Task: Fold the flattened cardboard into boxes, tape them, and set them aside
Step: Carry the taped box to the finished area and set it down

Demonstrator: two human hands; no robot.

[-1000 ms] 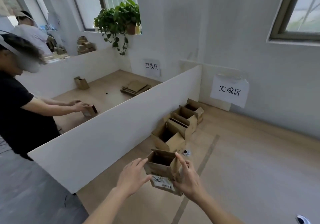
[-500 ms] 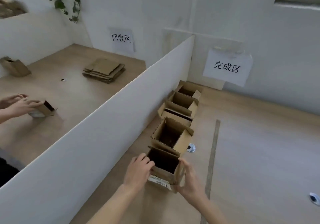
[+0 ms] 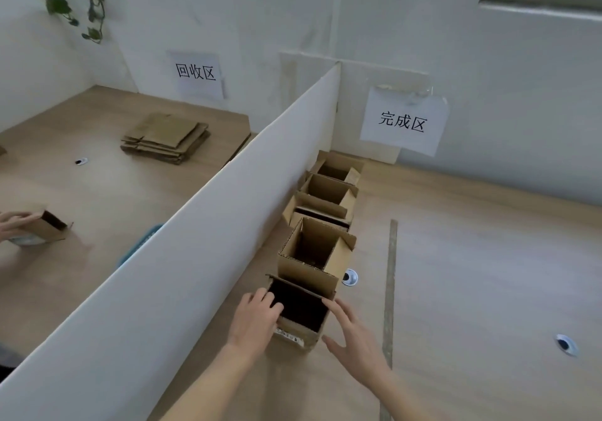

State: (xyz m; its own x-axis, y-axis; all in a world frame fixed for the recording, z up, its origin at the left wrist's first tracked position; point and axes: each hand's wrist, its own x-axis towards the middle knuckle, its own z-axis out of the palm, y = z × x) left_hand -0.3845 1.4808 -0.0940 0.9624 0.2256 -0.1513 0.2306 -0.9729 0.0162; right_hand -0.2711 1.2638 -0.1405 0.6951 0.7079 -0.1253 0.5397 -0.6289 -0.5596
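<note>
A small open-topped cardboard box point(image 3: 298, 331) with a white label on its near side stands on the wooden table point(image 3: 472, 274), at the near end of a row of several open boxes point(image 3: 332, 257) lined along the white divider. My left hand point(image 3: 255, 321) holds the box's left wall, its fingers curled at the rim. To the right of the box, my right hand point(image 3: 356, 337) has straight, spread fingers, and the index finger touches the box's right edge.
The white divider point(image 3: 211, 241) runs along the left of the boxes. Beyond it lie a stack of flattened cardboard point(image 3: 166, 137) and another person's hand point(image 3: 14, 225) on a box. A paper sign point(image 3: 404, 121) hangs on the wall. Cable holes point(image 3: 350, 278) point(image 3: 566, 344) dot the table.
The box has gone from held in the air to standing on the table behind the row. Both hands followed it forward, and my view has tilted down.
</note>
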